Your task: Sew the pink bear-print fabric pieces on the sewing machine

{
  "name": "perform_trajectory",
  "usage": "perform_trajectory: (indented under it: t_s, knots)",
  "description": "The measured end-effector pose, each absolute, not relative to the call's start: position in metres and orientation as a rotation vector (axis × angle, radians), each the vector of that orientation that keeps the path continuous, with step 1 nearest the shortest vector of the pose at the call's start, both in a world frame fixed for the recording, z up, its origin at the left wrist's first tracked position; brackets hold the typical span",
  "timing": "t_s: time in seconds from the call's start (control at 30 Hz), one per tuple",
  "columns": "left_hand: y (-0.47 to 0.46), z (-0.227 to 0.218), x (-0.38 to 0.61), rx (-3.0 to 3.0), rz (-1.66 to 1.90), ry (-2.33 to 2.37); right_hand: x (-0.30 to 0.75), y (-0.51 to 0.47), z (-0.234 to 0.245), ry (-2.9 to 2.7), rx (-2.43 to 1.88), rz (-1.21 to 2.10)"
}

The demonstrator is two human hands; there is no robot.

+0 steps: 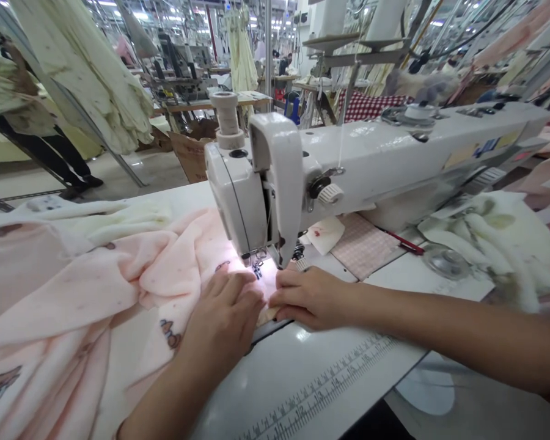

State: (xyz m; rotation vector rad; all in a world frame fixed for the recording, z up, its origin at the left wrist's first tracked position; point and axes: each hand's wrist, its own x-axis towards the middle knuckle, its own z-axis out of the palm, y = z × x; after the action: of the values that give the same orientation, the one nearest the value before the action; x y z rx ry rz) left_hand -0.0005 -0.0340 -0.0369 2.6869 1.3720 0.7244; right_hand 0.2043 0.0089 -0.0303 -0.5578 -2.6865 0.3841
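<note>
A white sewing machine stands over pale pink printed fabric. Its lit presser foot is down by the cloth, though contact is hard to make out. Just left of and in front of the foot, my left hand rests on the fabric with bent fingers, gripping it near the edge. My right hand pinches the edge of the same fabric close to the foot on the right. Both thumbs and the fabric between the fingertips are partly hidden. The bulk of the fabric lies bunched to the left, with small bear prints.
A printed ruler scale runs along the front of the white table. Right of the needle lie a pink checked cloth, a red pen-like tool, a clear round dish and cream fabric. Hanging garments and a person's legs are behind.
</note>
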Motion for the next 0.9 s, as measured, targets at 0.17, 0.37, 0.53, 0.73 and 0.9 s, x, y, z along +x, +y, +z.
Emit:
perform_trajectory:
  t_s: [0.17,0.37,0.53,0.73,0.9]
  knots:
    - [-0.032,-0.035,-0.001,2.587,0.676,1.256,0.203,0.026,-0.037,-2.351,-0.844,0.899]
    - [-0.035,-0.034,-0.001,2.555,0.664,1.269,0.205,0.037,-0.038,-2.181,-1.011,0.916]
    - [-0.033,-0.038,-0.003,2.574,0.698,1.259,0.210,0.027,-0.024,-2.523,-0.932,0.432]
    - [-0.018,-0.043,-0.004,2.602,0.822,1.479,0.202,0.040,-0.030,-2.632,-0.986,0.000]
    - [-0.002,-0.027,-0.018,2.750,0.541,1.569,0.202,0.050,-0.038,-2.636,-0.954,-0.078]
